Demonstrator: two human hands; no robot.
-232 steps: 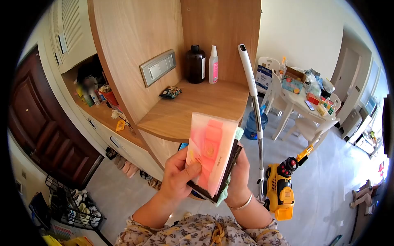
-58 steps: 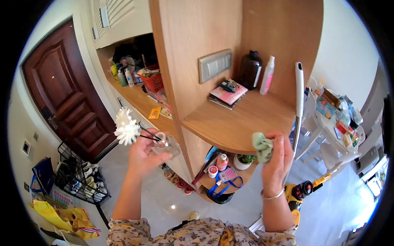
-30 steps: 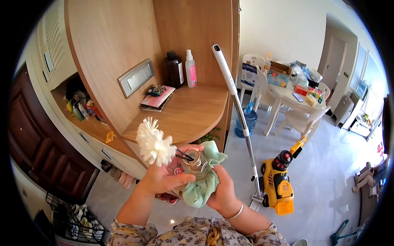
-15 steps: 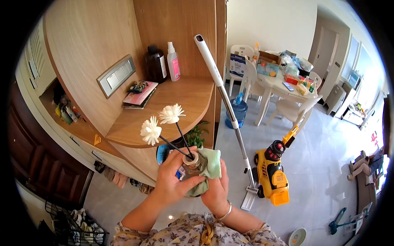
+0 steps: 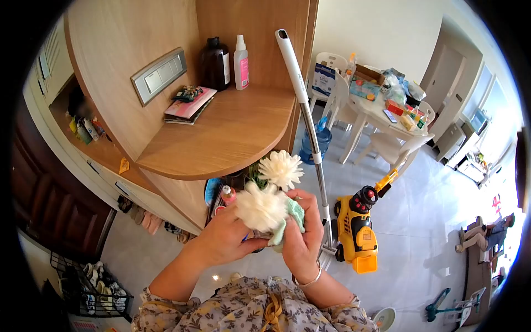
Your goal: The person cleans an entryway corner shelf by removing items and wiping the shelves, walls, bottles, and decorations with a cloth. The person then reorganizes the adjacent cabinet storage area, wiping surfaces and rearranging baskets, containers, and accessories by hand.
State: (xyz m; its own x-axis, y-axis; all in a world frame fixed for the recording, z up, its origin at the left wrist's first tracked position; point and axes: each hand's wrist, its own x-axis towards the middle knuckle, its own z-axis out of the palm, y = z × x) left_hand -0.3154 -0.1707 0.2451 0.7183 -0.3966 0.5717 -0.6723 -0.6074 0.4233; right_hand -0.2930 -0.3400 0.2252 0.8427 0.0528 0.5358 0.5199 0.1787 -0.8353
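Note:
Two white artificial flowers (image 5: 261, 206) stand between my hands, leaning toward the camera and covering the small glass bottle that holds their stems. My left hand (image 5: 227, 238) is closed around that bottle, though its fingertips are hidden behind the petals. A pale green cloth (image 5: 295, 214) is pinched in my right hand (image 5: 303, 240), pressed close against the bottle's side. Just beyond the hands is the rounded wooden shelf (image 5: 232, 133), with a dark brown bottle (image 5: 214, 63), a pink-labelled spray bottle (image 5: 241, 63) and a few booklets (image 5: 191, 108) on it.
A flat mop (image 5: 307, 110) stands upright to the right of the shelf. Behind it is a blue water jug (image 5: 316, 146). A yellow toy excavator (image 5: 362, 235) sits on the floor. Farther back is a cluttered white table (image 5: 365, 110). A shoe rack (image 5: 91, 296) is at lower left.
The flowers have swung down and toward me, now hiding the bottle's neck and stems. Both hands have shifted slightly, and the shelf sits higher in view.

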